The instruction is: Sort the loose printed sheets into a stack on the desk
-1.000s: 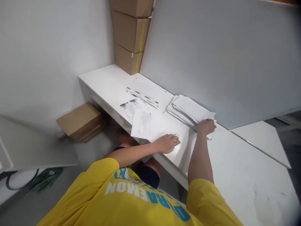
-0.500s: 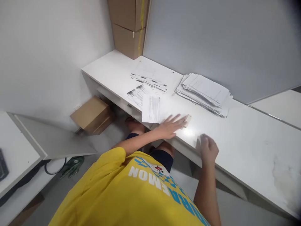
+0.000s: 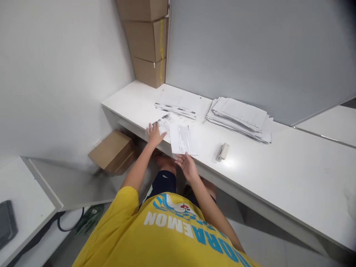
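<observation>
Left hand (image 3: pixel 155 135) splayed on dark-printed sheet (image 3: pixel 166 122); right hand (image 3: pixel 187 166) loosely open at edge of white page (image 3: pixel 182 139).

Pale, fairly even light brightens the room, and a spot of glare shines on the counter (image 3: pixel 289 167) beside the stapler (image 3: pixel 224 151). Dim shadow lies underneath. Print on the papers (image 3: pixel 182 139) is too soft to read. Shapes stretch toward the edges; the upper right corner darkens.

The white bench (image 3: pixel 292 167) carries loose sheets (image 3: pixel 183 139), two paper piles (image 3: pixel 239 114) and a stapler (image 3: pixel 223 151). Boxes (image 3: pixel 146 72) stand at its far end.
</observation>
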A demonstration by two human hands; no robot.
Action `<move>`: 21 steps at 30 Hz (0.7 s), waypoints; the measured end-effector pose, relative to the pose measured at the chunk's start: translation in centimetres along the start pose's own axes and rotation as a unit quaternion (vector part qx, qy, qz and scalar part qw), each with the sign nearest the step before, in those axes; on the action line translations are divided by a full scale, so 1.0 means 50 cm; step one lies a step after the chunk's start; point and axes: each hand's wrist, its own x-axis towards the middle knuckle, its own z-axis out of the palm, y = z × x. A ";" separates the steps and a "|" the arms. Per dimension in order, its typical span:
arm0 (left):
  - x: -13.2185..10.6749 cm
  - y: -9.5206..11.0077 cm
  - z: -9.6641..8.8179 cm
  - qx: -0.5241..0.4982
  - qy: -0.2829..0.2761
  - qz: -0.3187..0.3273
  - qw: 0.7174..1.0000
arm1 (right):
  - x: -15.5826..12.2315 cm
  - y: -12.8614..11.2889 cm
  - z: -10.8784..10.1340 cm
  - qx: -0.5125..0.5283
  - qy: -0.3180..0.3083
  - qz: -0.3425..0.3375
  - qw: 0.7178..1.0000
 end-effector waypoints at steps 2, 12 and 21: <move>0.004 -0.029 -0.004 0.002 -0.014 0.015 1.000 | 0.022 -0.010 0.005 -0.004 0.049 0.018 0.999; 0.028 -0.076 -0.008 -0.242 0.199 -0.029 0.949 | -0.078 0.015 -0.035 -0.104 0.112 -0.090 0.984; -0.136 -0.039 -0.027 -0.557 0.241 -0.141 0.782 | -0.093 -0.026 -0.108 -0.161 0.143 -0.060 0.975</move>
